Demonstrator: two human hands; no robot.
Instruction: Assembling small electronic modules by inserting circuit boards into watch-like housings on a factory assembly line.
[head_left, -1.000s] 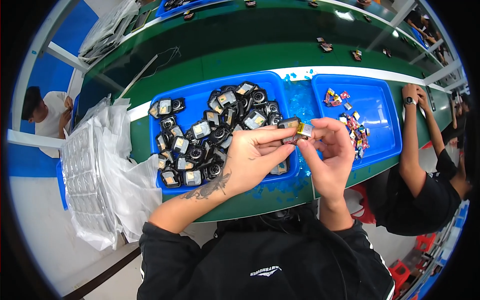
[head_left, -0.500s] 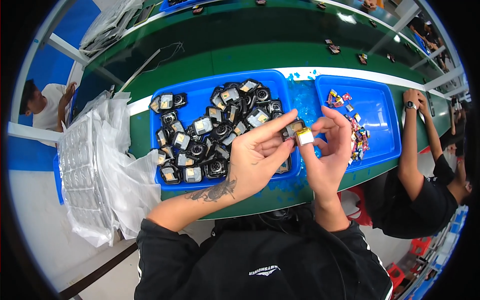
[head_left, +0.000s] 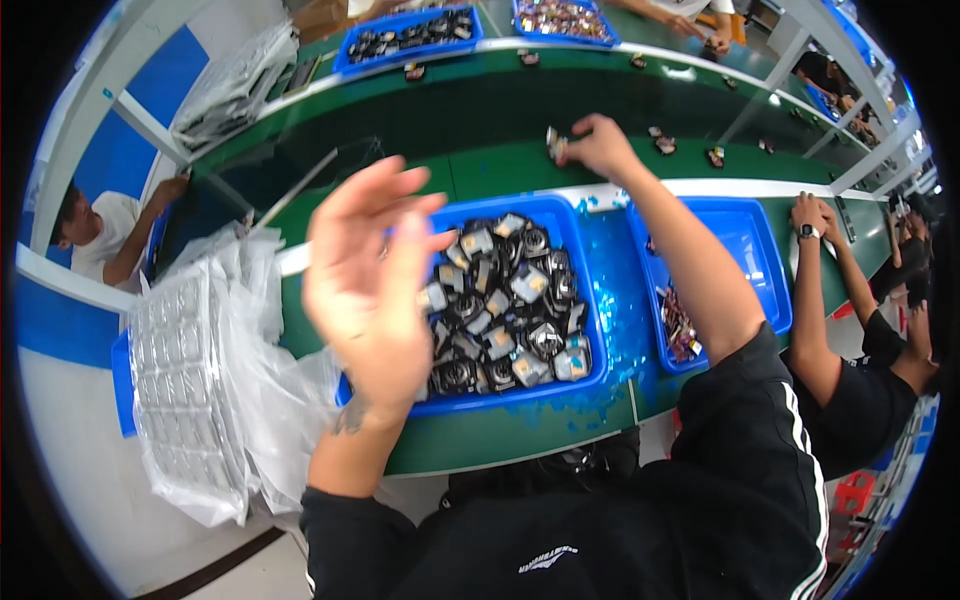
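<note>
My left hand [head_left: 365,285] is raised above the left part of a blue tray [head_left: 598,345] full of black smartwatch cases [head_left: 500,345]. Its fingers are spread, it holds nothing, and motion blurs it. My right hand [head_left: 605,150] reaches far forward over the green conveyor belt [head_left: 480,165]. Thumb and fingertips pinch a small watch case with a battery [head_left: 556,146], held at or just above the belt; contact with the belt cannot be made out. My right forearm passes over a second blue tray [head_left: 770,290] with small battery pieces [head_left: 680,325] in it.
Clear plastic trays in film [head_left: 190,370] stand at the left. Blue scraps [head_left: 615,290] lie between the two trays. Similar small parts [head_left: 663,142] sit spaced along the belt. A co-worker's hands [head_left: 812,215] rest at the right; another person [head_left: 105,230] is at the left.
My hands were together over the trays, holding a watch case and battery. They have parted: the right has gone forward to the belt with the piece, the left has moved left and opened.
</note>
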